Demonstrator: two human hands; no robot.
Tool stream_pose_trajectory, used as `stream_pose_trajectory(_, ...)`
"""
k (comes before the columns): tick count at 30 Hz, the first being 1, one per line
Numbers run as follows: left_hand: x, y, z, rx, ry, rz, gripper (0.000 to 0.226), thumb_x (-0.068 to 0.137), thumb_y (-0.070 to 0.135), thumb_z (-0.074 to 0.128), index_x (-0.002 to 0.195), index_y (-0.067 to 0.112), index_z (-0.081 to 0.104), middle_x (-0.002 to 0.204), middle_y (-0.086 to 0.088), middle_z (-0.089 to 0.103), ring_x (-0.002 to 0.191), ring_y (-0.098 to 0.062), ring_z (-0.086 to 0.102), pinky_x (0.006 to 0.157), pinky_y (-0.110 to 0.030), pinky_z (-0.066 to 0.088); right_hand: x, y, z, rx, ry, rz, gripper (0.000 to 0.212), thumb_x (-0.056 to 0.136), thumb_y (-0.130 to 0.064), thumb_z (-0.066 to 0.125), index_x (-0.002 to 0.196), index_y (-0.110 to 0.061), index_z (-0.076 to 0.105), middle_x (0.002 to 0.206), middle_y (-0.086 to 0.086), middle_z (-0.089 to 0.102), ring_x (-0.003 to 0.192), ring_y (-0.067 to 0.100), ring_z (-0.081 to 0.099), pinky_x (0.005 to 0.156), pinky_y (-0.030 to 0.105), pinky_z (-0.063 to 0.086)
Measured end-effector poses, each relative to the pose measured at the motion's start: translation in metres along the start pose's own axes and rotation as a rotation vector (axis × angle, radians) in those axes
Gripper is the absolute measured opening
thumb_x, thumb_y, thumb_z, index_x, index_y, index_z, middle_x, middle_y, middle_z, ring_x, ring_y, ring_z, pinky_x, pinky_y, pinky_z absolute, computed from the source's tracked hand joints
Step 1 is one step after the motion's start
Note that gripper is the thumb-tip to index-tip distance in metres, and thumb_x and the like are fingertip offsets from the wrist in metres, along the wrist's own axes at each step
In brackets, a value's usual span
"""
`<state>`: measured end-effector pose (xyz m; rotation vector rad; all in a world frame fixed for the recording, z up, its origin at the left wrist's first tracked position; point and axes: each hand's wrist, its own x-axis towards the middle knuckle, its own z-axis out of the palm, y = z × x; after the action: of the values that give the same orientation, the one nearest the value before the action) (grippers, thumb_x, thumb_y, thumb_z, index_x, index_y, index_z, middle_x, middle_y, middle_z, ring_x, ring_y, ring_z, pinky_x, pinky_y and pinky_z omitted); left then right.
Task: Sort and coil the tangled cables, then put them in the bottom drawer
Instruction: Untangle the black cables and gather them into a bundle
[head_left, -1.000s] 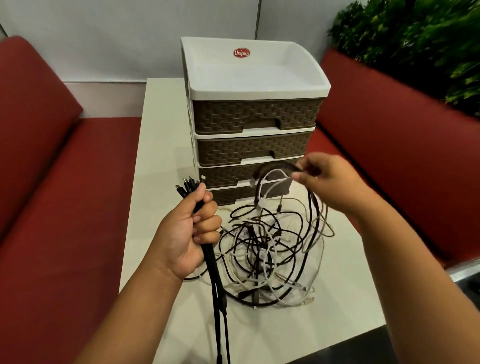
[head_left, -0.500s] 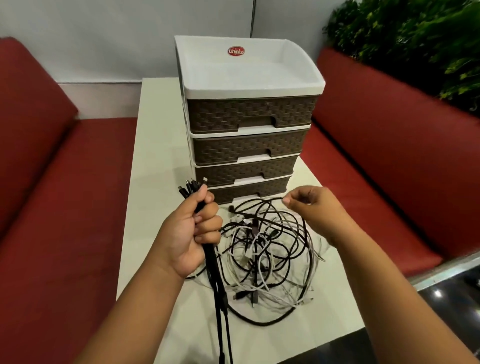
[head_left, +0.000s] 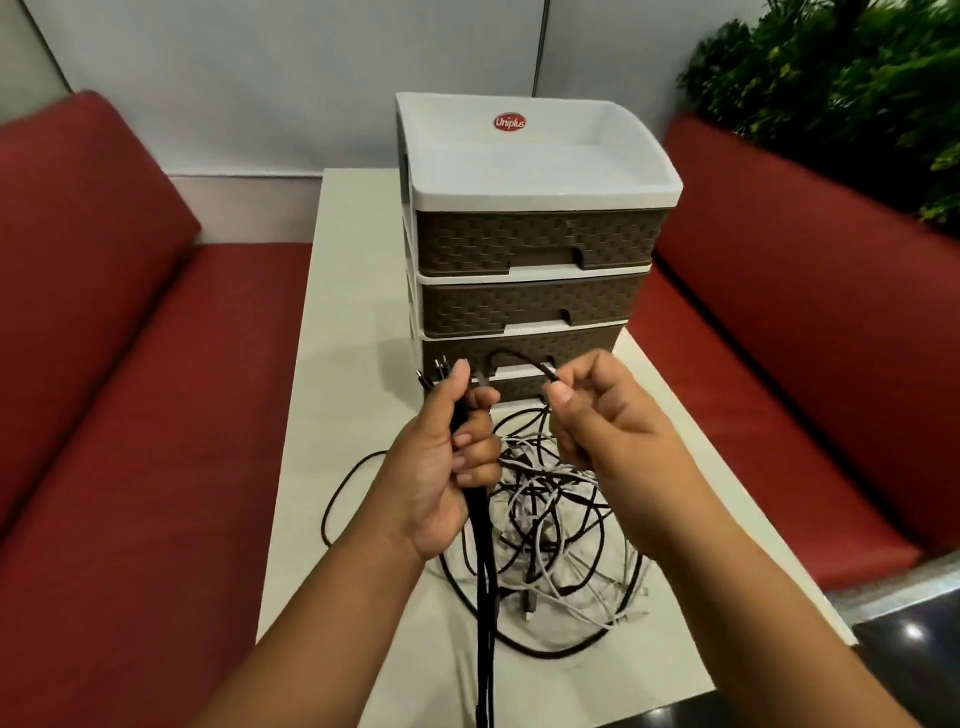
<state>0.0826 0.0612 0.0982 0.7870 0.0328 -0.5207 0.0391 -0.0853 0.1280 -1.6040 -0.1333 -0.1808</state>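
Above the table (head_left: 358, 291), head view: left hand (head_left: 441, 467) is fisted around a bundle of black cables (head_left: 480, 540) hanging straight down. Right hand (head_left: 608, 415) pinches one black cable end (head_left: 519, 358), arching leftward toward the bundle. Remaining tangle (head_left: 561, 535) lies directly beneath both hands; bottom drawer (head_left: 519, 387) appears closed behind.
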Motion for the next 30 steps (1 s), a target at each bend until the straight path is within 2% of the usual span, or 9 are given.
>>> stream_pose_trajectory(2, -0.002, -0.002, 0.003, 0.026, 0.033, 0.026, 0.039, 0.079, 0.052, 0.061, 0.085, 0.013, 0.057, 0.052, 0.007, 0.024, 0.038, -0.002, 0.021, 0.037, -0.015, 0.015, -0.014, 0.009, 0.016, -0.009, -0.051, -0.021, 0.009, 0.095, -0.014, 0.05, 0.09, -0.009, 0.045, 0.058, -0.012, 0.052, 0.051, 0.004, 0.044, 0.052, 0.019, 0.036)
stream_pose_trajectory(4, -0.004, -0.003, 0.004, 0.09, 0.088, 0.062, 0.037, 0.075, 0.049, 0.065, 0.085, 0.014, 0.057, 0.053, 0.007, 0.028, 0.038, -0.002, 0.024, 0.037, -0.015, 0.018, -0.028, 0.018, 0.028, -0.051, -0.111, -0.024, 0.008, 0.096, -0.01, 0.049, 0.091, -0.006, 0.045, 0.075, -0.007, 0.068, 0.069, 0.002, 0.064, 0.063, 0.014, 0.045)
stream_pose_trajectory(5, -0.006, -0.003, 0.004, 0.11, 0.116, 0.077, 0.035, 0.075, 0.046, 0.065, 0.085, 0.014, 0.058, 0.053, 0.007, 0.031, 0.038, -0.002, 0.026, 0.037, -0.015, 0.019, -0.033, 0.024, 0.031, -0.145, -0.128, -0.037, 0.007, 0.094, -0.015, 0.05, 0.091, -0.009, 0.047, 0.082, -0.005, 0.069, 0.076, 0.004, 0.065, 0.068, 0.015, 0.046)
stream_pose_trajectory(9, -0.008, -0.004, 0.002, 0.042, 0.103, 0.088, 0.022, 0.082, 0.035, 0.064, 0.083, 0.014, 0.057, 0.051, 0.008, 0.028, 0.04, -0.004, 0.021, 0.037, -0.016, 0.018, -0.049, 0.04, 0.032, -0.426, -0.145, -0.085, 0.011, 0.093, -0.024, 0.05, 0.085, -0.022, 0.042, 0.067, -0.01, 0.051, 0.059, 0.007, 0.044, 0.055, 0.021, 0.034)
stream_pose_trajectory(14, -0.007, -0.008, -0.004, -0.137, 0.054, 0.067, 0.015, 0.09, 0.027, 0.056, 0.085, 0.013, 0.055, 0.058, 0.006, 0.037, 0.042, -0.003, 0.029, 0.04, -0.015, 0.025, -0.064, 0.044, 0.035, -0.561, -0.247, -0.152, 0.012, 0.095, -0.028, 0.049, 0.087, -0.027, 0.04, 0.065, -0.013, 0.046, 0.059, 0.012, 0.044, 0.055, 0.032, 0.036)
stream_pose_trajectory(18, -0.006, -0.002, -0.009, -0.196, 0.002, 0.057, 0.021, 0.098, 0.032, 0.047, 0.082, 0.019, 0.051, 0.053, 0.008, 0.033, 0.046, -0.003, 0.038, 0.043, -0.014, 0.035, -0.069, 0.061, 0.023, -0.554, -0.222, -0.072, 0.009, 0.098, -0.033, 0.049, 0.091, -0.034, 0.043, 0.071, -0.005, 0.056, 0.063, 0.012, 0.054, 0.059, 0.037, 0.045)
stream_pose_trajectory(23, -0.005, 0.029, -0.021, -0.292, -0.154, 0.091, 0.022, 0.097, 0.036, 0.044, 0.082, 0.02, 0.049, 0.048, 0.007, 0.03, 0.034, -0.002, 0.032, 0.035, -0.011, 0.027, -0.077, 0.108, -0.03, -0.878, -0.148, -0.152, 0.024, 0.097, -0.05, 0.041, 0.087, -0.032, 0.053, 0.077, -0.017, 0.053, 0.076, 0.0, 0.049, 0.065, 0.021, 0.041)
stream_pose_trajectory(26, -0.005, 0.043, -0.028, -0.261, -0.186, 0.143, 0.027, 0.101, 0.036, 0.036, 0.082, 0.021, 0.048, 0.047, 0.006, 0.032, 0.033, -0.003, 0.032, 0.035, -0.011, 0.025, -0.074, 0.126, -0.065, -1.011, -0.031, -0.156, 0.025, 0.095, -0.04, 0.053, 0.091, -0.02, 0.068, 0.089, -0.007, 0.057, 0.085, 0.011, 0.053, 0.074, 0.029, 0.047)
stream_pose_trajectory(30, -0.007, 0.049, -0.033, -0.273, -0.188, 0.158, 0.028, 0.102, 0.035, 0.035, 0.081, 0.02, 0.048, 0.047, 0.006, 0.032, 0.033, -0.004, 0.033, 0.035, -0.012, 0.025, -0.052, 0.097, -0.082, -0.991, 0.106, -0.131, 0.012, 0.091, -0.025, 0.065, 0.093, -0.017, 0.073, 0.08, -0.006, 0.06, 0.071, 0.012, 0.056, 0.068, 0.039, 0.053)
